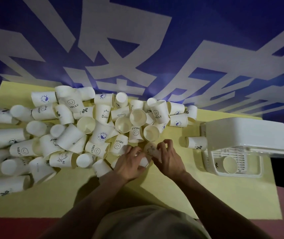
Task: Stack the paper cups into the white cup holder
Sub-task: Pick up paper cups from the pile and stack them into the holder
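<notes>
We have both hands meeting at the near edge of the pile: our right hand (169, 156) curls its fingers round a cup (150, 149) with a faint line drawing on its side, and our left hand (131, 162) closes round a second cup (144, 161) just below it, at about seven o'clock from the first. The two cups touch or nearly touch, but our fingers cover most of both, so we cannot tell whether one already sits inside the other, nor which way either mouth faces. From the hands, the pile (89, 128) spreads from nine to twelve o'clock over the yellow mat (215, 195): dozens of paper cups lying on their sides, upside down or mouth up, many overlapping, so that prints such as HELLO, Bear and a percent sign read only in part. The cups at the far left are blurred and some are cut by the frame edge. At three o'clock stands the white holder (246, 135), its far part a closed box, its near part an open grille; one cup (228, 164) lies in that grille, mouth toward us, its base hidden. A loose cup (196, 143) lies on its side just left of the holder, touching or almost touching it. Behind the mat hangs a blue banner (155, 40) with large pale characters, cropped.
</notes>
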Demonstrator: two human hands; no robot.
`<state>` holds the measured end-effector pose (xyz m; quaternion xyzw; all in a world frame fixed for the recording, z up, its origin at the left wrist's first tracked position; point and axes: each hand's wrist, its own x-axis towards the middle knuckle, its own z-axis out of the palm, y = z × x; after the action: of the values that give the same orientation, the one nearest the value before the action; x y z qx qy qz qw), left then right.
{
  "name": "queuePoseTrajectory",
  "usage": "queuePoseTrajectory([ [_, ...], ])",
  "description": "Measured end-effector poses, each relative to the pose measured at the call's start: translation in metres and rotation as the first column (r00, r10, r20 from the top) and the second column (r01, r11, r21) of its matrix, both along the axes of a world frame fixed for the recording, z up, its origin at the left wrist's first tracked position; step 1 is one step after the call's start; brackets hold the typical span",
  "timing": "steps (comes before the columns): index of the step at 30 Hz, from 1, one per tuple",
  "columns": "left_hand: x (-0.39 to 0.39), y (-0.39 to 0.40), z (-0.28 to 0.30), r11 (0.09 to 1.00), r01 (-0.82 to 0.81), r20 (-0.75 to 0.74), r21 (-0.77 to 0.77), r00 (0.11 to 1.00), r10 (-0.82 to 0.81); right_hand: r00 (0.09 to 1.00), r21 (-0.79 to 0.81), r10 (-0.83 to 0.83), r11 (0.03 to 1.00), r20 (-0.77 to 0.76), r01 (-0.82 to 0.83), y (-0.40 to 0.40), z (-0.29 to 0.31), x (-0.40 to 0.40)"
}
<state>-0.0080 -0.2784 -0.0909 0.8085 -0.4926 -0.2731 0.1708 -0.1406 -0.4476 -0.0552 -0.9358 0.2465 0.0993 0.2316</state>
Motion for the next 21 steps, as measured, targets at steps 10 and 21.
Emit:
queuePoseTrajectory([
  [10,-0.01,-0.008,0.004,0.998,0.032,0.002,0.06,0.999,-0.032,0.985,0.108,-0.056,0.991,-0.161,0.074,0.0,-0.022,-0.03],
  [21,-0.024,-0.015,0.022,0.989,-0.137,-0.277,-0.057,0.954,0.116,0.969,0.164,-0.228,0.957,-0.092,0.24,-0.02,-0.019,-0.059],
])
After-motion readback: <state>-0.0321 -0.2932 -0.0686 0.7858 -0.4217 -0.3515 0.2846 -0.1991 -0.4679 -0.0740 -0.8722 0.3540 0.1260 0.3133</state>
